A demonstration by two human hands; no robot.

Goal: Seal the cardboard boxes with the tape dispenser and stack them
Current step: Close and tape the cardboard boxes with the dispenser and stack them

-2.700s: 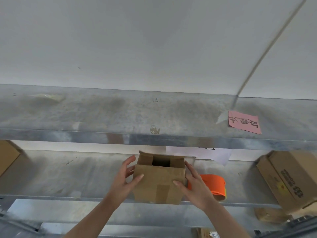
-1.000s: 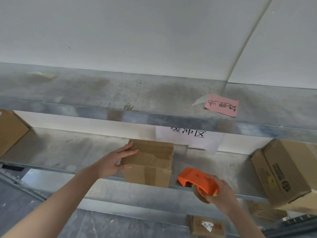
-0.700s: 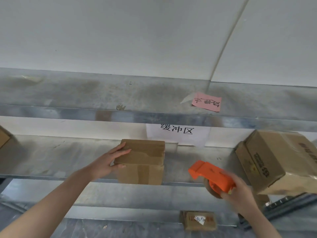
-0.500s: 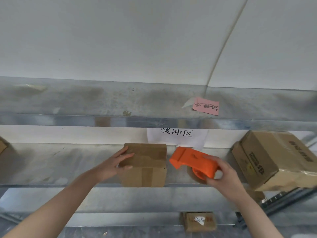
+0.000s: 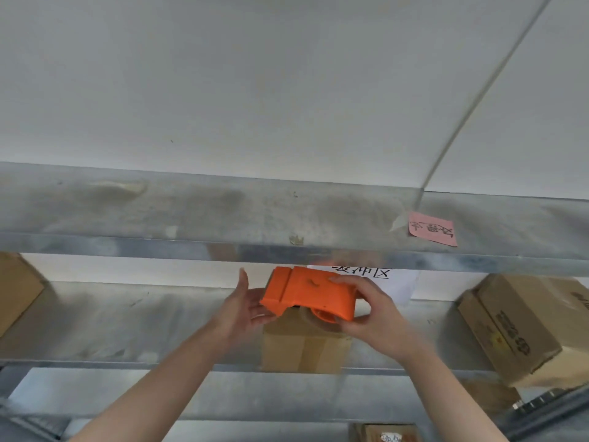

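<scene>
A small cardboard box (image 5: 302,349) stands at the front edge of the metal shelf (image 5: 127,327), a strip of tape down its front face. Above it my right hand (image 5: 373,317) grips the orange tape dispenser (image 5: 310,293) round its roll end. My left hand (image 5: 243,306) is at the dispenser's front end, fingers straight, palm toward it; whether the fingertips touch it is hidden. The dispenser and both hands cover the box's top.
A large printed cardboard box (image 5: 522,327) lies tilted at the shelf's right end, another box (image 5: 16,288) at the far left. An upper shelf (image 5: 287,224) with a pink note (image 5: 432,228) runs overhead. A white paper sign (image 5: 382,275) hangs behind. A small box (image 5: 385,433) sits below.
My right hand lifted the dispenser from the shelf and brought it over the box. My left hand left the box's top and moved up to the dispenser's front end.
</scene>
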